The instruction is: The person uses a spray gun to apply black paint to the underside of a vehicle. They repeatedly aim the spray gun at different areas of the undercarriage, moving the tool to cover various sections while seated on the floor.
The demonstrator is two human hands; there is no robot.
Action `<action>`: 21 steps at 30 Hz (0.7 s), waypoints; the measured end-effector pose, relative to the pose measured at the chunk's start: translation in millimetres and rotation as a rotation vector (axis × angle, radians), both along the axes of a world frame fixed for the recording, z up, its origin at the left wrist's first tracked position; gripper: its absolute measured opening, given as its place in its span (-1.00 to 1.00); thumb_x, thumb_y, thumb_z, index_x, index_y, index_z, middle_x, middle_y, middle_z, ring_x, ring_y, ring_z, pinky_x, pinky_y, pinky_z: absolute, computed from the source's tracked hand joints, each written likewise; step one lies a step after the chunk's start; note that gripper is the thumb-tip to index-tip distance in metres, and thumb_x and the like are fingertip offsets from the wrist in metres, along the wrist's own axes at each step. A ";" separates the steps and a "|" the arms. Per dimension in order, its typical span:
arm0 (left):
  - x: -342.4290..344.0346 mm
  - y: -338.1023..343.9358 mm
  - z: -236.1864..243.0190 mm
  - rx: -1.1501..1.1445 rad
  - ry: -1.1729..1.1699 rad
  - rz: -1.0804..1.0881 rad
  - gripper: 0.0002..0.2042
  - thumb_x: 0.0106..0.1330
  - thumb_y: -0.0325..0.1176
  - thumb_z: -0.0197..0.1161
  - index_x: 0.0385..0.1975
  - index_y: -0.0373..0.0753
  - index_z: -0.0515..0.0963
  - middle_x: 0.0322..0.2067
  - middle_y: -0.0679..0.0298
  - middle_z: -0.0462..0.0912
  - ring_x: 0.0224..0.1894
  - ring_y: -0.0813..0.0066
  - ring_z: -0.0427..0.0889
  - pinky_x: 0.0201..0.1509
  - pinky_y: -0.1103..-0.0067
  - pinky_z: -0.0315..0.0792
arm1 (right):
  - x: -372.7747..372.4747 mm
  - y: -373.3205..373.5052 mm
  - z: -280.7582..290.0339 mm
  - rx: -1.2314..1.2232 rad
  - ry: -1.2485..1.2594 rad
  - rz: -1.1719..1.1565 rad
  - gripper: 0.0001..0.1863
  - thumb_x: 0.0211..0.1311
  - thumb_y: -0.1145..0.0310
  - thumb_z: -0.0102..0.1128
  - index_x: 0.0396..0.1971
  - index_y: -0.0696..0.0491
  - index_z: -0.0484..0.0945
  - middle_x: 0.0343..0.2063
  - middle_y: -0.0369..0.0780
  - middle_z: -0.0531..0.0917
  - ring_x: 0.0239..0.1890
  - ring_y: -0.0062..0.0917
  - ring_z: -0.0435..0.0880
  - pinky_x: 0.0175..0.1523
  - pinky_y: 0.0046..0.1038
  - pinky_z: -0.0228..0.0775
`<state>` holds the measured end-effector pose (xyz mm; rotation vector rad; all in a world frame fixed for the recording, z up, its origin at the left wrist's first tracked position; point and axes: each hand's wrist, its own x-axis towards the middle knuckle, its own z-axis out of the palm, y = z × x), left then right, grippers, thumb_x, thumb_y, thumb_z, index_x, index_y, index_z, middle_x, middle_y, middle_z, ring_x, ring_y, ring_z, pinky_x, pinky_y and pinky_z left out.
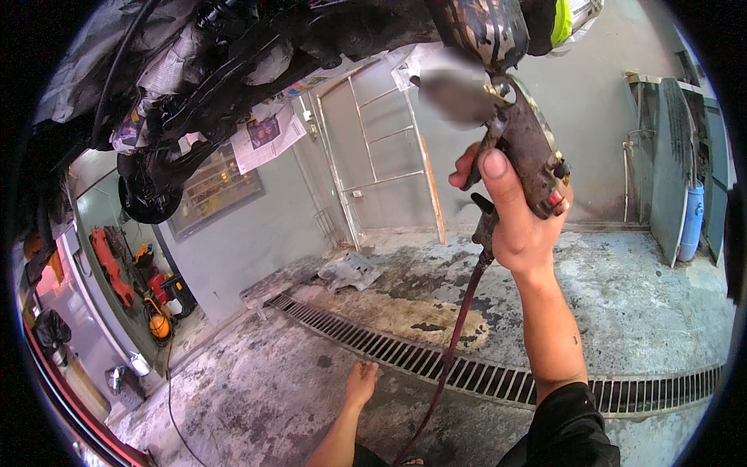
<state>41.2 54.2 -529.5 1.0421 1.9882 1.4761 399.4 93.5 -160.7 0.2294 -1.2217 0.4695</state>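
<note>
Raised at the upper right, my right hand (521, 210) is wrapped round the grip of a dark, paint-stained spray gun (531, 148). A dark cup (486, 35) sits on top of the gun, and a reddish hose (459, 335) hangs from the grip's base to the floor. Part of the gun's front is blurred. My left hand (362, 381) hangs low over the floor with its fingers loosely curled, apparently holding nothing. Above and to the left is the black underside of a raised vehicle (257, 70), with sheets of newspaper (268, 138) hanging from it.
A long metal drain grate (482, 377) crosses the stained concrete floor. Against the grey wall leans a metal frame (381, 140). A blue cylinder (691, 222) stands by a panel at right. Orange and red equipment (159, 319) sits at left, near a thin cable (173, 405) on the floor.
</note>
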 end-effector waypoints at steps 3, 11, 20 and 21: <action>-2.1 3.0 -1.3 -0.054 0.047 0.005 -0.51 0.51 -0.01 0.20 0.12 -0.36 0.45 0.04 0.07 0.67 -0.07 0.31 0.74 0.06 0.38 0.55 | 8.2 -1.0 -9.4 -0.074 -0.021 -0.111 -0.63 0.42 0.20 0.28 -0.09 0.27 0.60 -0.43 -0.20 0.67 -0.39 -0.51 0.67 -0.20 -0.43 0.54; 8.2 -1.2 10.6 -0.119 0.082 0.004 -0.49 0.50 0.01 0.20 0.16 -0.34 0.44 0.06 0.09 0.68 -0.05 0.29 0.75 0.07 0.37 0.54 | 29.6 8.2 -29.3 -0.101 0.146 -0.105 -0.69 0.38 0.28 0.36 -0.14 0.24 0.62 -0.41 -0.25 0.68 -0.39 -0.57 0.66 -0.23 -0.48 0.56; 15.3 -4.4 15.2 -0.142 0.066 0.020 -0.46 0.50 0.02 0.20 0.22 -0.33 0.40 0.10 0.09 0.65 -0.01 0.23 0.74 0.13 0.30 0.54 | 42.2 17.1 -40.9 -0.090 0.197 -0.294 -0.72 0.48 0.30 0.21 -0.11 0.26 0.60 -0.38 -0.18 0.70 -0.35 -0.48 0.68 -0.12 -0.38 0.55; 18.1 -11.1 9.2 -0.177 0.075 0.019 -0.45 0.50 0.02 0.20 0.23 -0.34 0.40 0.12 0.10 0.64 0.00 0.23 0.74 0.13 0.30 0.53 | 42.8 11.8 -46.9 -0.111 0.183 -0.274 -0.71 0.47 0.30 0.22 -0.11 0.27 0.60 -0.38 -0.18 0.70 -0.35 -0.48 0.68 -0.12 -0.38 0.55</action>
